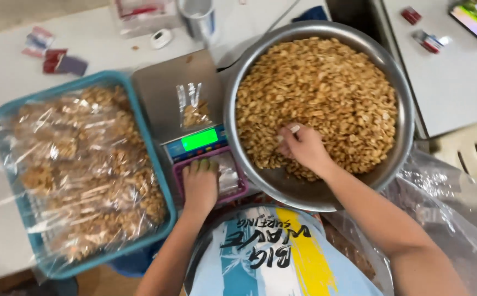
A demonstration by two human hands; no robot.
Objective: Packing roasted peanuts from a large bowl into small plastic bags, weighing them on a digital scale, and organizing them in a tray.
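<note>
Golden-brown roasted nuts [326,93] fill the large steel bowl [403,137], and the right hand [303,147] is sunk into the near side of that heap, fingers curled together as if gathering a pinch or small handful; whether any nuts are actually enclosed cannot be told, since the fingertips are buried. The left hand [200,183] lies palm-down with fingers loosely closed on the front edge of the small digital scale [203,143], over its pink base, not gripping anything that can be made out. On the scale's grey platform stands a small clear bag [193,109], open-topped and holding only a little of the nuts at its bottom. Judged risks: the bag is slack and unsupported, so nuts dropped from the right hand could miss its mouth and scatter over the platform, or tip it over; pressure from the left hand on the scale body could disturb the green-lit reading. The bowl sits just beside the scale. To the left, a blue tray [145,137] holds many filled clear bags [85,170]. The white surface [8,77] beyond carries small red packets [63,63] and a metal cup [197,16].
</note>
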